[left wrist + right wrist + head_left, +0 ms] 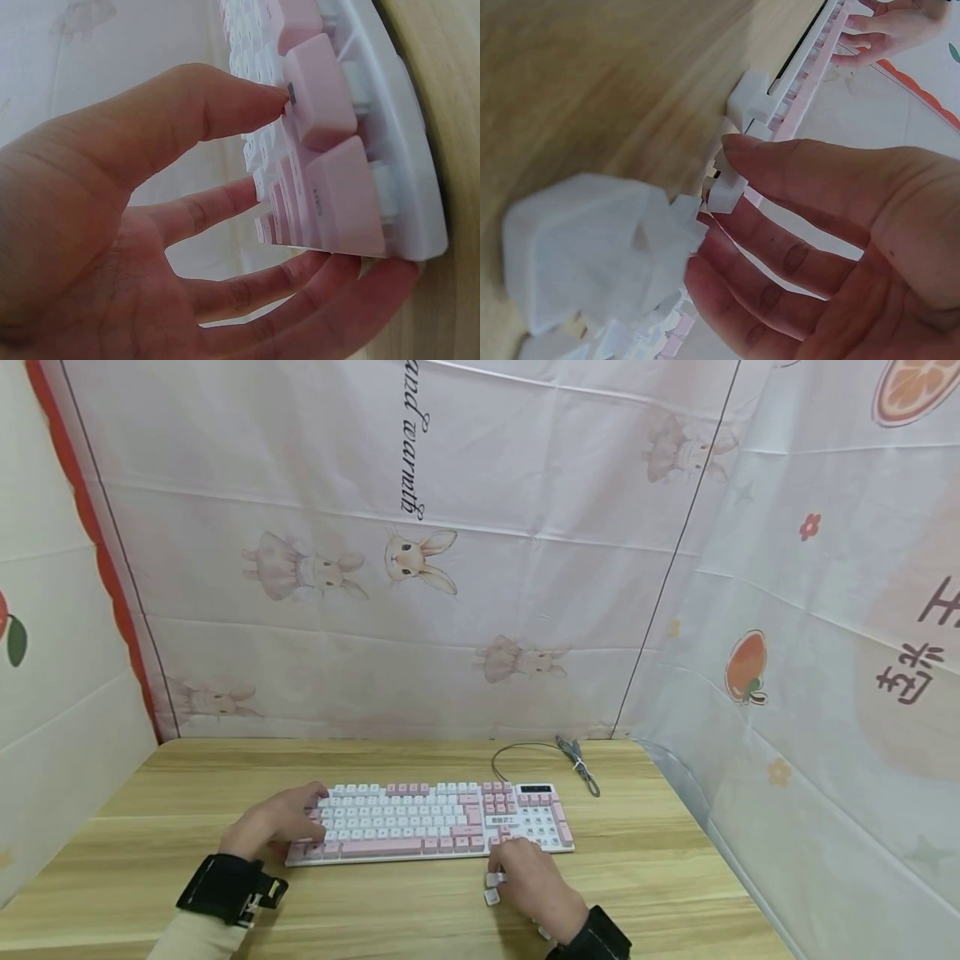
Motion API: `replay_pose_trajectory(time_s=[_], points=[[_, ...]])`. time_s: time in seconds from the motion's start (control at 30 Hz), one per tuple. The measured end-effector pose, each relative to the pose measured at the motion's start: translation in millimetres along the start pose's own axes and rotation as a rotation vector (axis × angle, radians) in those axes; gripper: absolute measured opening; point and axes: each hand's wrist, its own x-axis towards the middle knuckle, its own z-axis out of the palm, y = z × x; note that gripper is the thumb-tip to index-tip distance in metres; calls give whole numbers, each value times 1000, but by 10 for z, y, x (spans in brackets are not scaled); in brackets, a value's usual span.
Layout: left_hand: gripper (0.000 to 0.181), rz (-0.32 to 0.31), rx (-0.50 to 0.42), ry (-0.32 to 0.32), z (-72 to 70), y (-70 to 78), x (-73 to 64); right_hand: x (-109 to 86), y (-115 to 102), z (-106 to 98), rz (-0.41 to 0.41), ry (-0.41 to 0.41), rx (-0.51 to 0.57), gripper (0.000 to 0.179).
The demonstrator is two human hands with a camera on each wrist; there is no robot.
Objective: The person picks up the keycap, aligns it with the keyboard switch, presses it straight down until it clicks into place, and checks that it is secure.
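A pink and white keyboard (393, 822) lies on the table. My left hand (273, 818) grips its left end, the thumb (247, 105) on a pink key (319, 94) and the other fingers around the side edge. Just below the keyboard's right part, my right hand (534, 877) pinches a white keycap (727, 191) between thumb and fingers. Loose white keycaps lie by that hand, one (492, 897) to its left and one (543, 932) near the wrist. Close to the right wrist camera, another keycap (585, 247) looms large and blurred.
Behind the keyboard a grey cable (576, 760) is bundled on the wooden table (405, 914). Printed cloth (480, 568) hangs along the table's back edge and on both sides.
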Motion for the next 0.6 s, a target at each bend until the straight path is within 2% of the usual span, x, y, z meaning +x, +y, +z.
replay_pose_trajectory(time_s=[0.37, 0.6], points=[[68, 4, -7, -13, -10, 13, -15, -5, 4, -90, -10, 33, 59, 9], [67, 2, -2, -19, -7, 12, -5, -13, 32, -141, -32, 56, 102, 16]])
